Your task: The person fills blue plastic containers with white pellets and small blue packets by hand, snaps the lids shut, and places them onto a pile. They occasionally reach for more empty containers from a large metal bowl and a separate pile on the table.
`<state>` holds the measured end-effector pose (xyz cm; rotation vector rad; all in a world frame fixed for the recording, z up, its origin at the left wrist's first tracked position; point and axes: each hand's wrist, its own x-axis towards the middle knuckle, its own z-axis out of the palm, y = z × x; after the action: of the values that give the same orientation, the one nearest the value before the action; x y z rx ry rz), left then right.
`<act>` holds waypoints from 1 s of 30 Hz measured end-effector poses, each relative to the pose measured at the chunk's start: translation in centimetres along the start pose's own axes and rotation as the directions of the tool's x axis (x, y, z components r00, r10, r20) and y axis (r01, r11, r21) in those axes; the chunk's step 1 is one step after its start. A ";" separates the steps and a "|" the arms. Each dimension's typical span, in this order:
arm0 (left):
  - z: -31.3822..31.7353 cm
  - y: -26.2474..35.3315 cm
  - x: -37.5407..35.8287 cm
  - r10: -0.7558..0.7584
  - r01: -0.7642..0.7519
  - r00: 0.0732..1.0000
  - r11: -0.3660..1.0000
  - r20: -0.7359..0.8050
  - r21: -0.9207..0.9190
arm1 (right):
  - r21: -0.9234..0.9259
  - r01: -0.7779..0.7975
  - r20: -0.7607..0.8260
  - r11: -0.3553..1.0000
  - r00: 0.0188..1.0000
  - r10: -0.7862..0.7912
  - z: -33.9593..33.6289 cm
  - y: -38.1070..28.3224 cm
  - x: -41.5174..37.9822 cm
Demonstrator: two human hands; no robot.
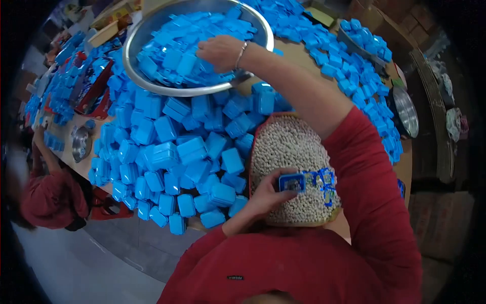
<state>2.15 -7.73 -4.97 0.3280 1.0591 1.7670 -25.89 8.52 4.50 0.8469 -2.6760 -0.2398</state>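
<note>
Grip: my left hand (271, 196) pinches a small open-faced blue plastic case (292, 183) between thumb and fingers, above the pale pellets (286, 144). My right hand (218, 52) is curled low over the flat blue pieces (177, 61) in the steel basin (183, 92); cannot tell whether its fingertips have closed on one.

Step in hand, my judgement: left steadies the case while right reaches for a piece. Lifting one flat piece singly would call for a narrow fingertip pinch, since they overlap; the case wants a level hold, fingers off its opening.

Outward: beside the case, small darker-blue frames (326, 185) lie on the pellets, which fill a red-edged tray (251, 152). Left of the tray, closed blue cases (164, 154) are heaped up to the basin. More blue pieces (349, 76) spread along the far right. Co-worker (53, 197) at far left, apart from me.
</note>
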 end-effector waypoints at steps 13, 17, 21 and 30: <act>0.5 0.2 0.1 0.085 -0.096 0.986 0.993 -0.144 -0.072 | 0.901 -0.253 0.062 0.351 0.878 0.475 -10.9 -5.9 -19.3; 0.3 -0.2 0.2 0.117 -0.139 0.982 0.979 -0.151 -0.146 | 0.821 -0.565 0.554 -0.082 0.754 0.352 -4.9 -11.4 -31.1; 0.7 0.4 0.1 0.075 -0.093 0.986 0.989 -0.148 -0.116 | 0.789 -0.591 0.542 -0.168 0.540 0.643 -3.3 -14.6 -34.3; 0.8 0.6 0.1 0.153 -0.149 0.987 0.987 -0.053 0.065 | 0.268 -0.851 0.232 0.452 0.512 0.827 -5.0 -18.9 -31.9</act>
<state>2.31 -7.33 -4.07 0.4062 1.1568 1.8914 10.44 11.51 -3.73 -0.5442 -2.8600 0.4858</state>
